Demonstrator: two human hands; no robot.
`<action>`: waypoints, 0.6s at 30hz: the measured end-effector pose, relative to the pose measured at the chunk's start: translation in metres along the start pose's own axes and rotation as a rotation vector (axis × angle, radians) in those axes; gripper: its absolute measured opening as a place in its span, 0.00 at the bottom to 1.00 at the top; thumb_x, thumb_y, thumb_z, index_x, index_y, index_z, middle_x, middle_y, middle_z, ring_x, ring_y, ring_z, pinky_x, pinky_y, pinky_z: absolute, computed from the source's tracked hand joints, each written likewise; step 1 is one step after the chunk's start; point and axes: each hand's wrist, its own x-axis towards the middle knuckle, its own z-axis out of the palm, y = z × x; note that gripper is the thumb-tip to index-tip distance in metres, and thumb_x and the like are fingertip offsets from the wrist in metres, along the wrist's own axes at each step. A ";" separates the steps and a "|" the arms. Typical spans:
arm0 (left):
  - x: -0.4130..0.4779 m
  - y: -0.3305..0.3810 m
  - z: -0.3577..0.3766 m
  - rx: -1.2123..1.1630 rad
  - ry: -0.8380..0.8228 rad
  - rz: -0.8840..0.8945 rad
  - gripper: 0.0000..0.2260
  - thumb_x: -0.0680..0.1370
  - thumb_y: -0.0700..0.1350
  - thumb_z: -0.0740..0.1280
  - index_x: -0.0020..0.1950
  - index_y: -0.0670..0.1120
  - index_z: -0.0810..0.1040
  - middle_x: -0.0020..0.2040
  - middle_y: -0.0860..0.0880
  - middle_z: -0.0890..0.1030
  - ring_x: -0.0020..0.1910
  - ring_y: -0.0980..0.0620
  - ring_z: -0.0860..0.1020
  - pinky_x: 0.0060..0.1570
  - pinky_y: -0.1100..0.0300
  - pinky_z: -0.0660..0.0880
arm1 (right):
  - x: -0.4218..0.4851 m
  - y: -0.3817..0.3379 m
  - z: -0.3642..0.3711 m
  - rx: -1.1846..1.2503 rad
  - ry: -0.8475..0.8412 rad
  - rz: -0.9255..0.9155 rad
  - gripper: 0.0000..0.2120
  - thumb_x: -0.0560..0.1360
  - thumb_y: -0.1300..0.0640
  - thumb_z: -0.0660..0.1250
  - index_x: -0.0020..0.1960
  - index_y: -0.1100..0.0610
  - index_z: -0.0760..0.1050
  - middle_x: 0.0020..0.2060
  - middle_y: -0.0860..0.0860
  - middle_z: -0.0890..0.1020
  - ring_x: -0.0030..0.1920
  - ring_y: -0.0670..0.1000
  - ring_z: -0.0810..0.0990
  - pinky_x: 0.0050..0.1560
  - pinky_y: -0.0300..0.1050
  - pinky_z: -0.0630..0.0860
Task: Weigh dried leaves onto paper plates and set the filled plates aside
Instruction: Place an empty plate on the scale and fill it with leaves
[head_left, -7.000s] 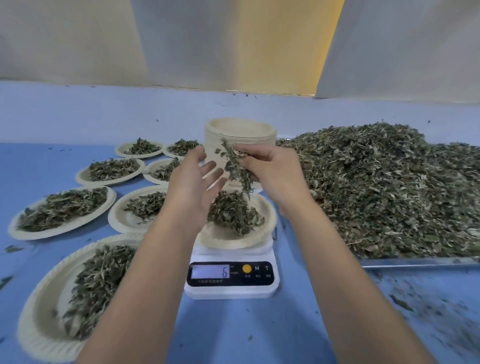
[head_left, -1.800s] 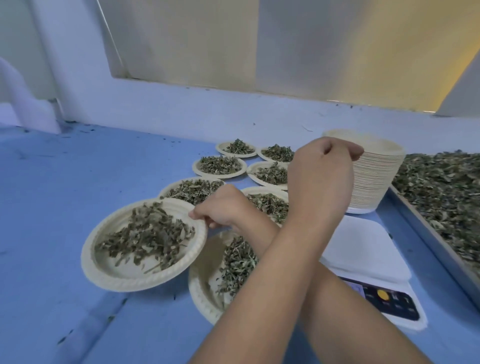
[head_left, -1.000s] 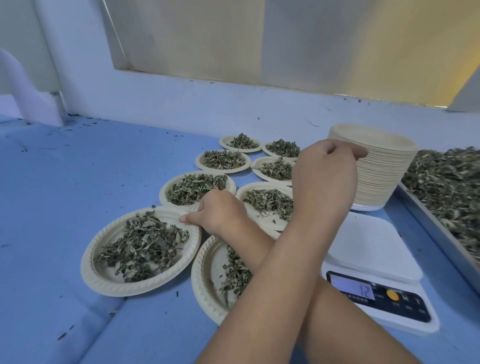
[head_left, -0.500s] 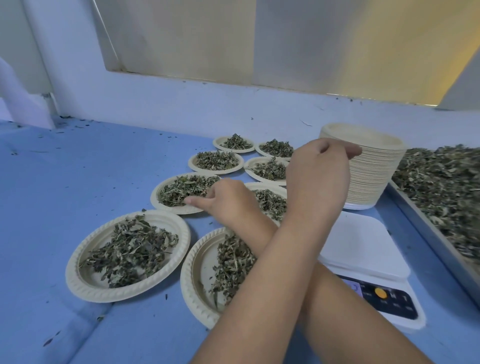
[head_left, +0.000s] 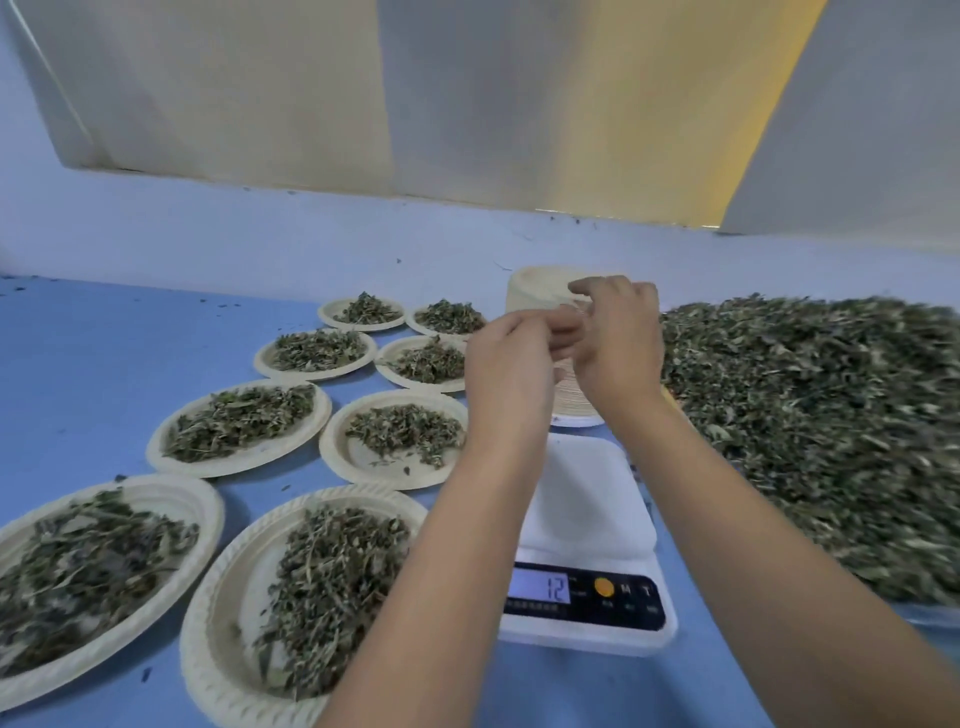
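Eight round cream paper plates (head_left: 363, 457), each carrying a loose mound of dried grey-green leaves (head_left: 239, 421), are lying in two rows across the left half of the blue counter (head_left: 104, 364), running from the front edge back toward the wall. The two plates nearest the front edge are sitting just beside each other, rims almost touching.

At the counter's centre, near the front edge, a white digital kitchen scale (head_left: 587, 499) is standing with its platform bare and its lit display (head_left: 540, 590) showing 12. Just behind it, a tall stack of empty cream paper plates (head_left: 540, 291) is rising toward the back edge.

A person's two bare forearms are reaching over the scale. The left hand (head_left: 506, 364) and the right hand (head_left: 615, 343) are meeting at the top of the stack, fingers curled and bunched together, fingertips of one hand touching those of the other. Motion blur is making it impossible to tell whether they are pinching a plate.

Across the right side of the counter, a broad heap of loose dried leaves (head_left: 810, 426) is spreading to the right edge.
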 end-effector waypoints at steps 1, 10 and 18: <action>0.003 -0.004 -0.002 0.026 0.012 -0.015 0.15 0.75 0.32 0.56 0.38 0.44 0.80 0.37 0.49 0.82 0.38 0.55 0.80 0.39 0.65 0.74 | 0.002 0.002 -0.004 -0.108 -0.014 -0.010 0.16 0.80 0.56 0.58 0.66 0.56 0.72 0.63 0.53 0.76 0.67 0.56 0.66 0.63 0.51 0.66; 0.013 -0.017 -0.012 0.016 0.080 -0.151 0.12 0.76 0.35 0.59 0.41 0.44 0.81 0.37 0.50 0.83 0.38 0.56 0.79 0.38 0.66 0.72 | 0.022 0.011 -0.007 -0.302 -0.183 -0.243 0.16 0.83 0.56 0.54 0.63 0.55 0.77 0.56 0.54 0.81 0.60 0.57 0.74 0.58 0.52 0.69; 0.013 -0.020 -0.014 0.025 0.095 -0.161 0.12 0.76 0.35 0.58 0.41 0.43 0.81 0.36 0.50 0.83 0.38 0.55 0.78 0.38 0.65 0.72 | 0.028 0.010 0.001 -0.276 -0.228 -0.222 0.16 0.80 0.67 0.55 0.64 0.60 0.75 0.54 0.58 0.79 0.58 0.59 0.71 0.56 0.51 0.70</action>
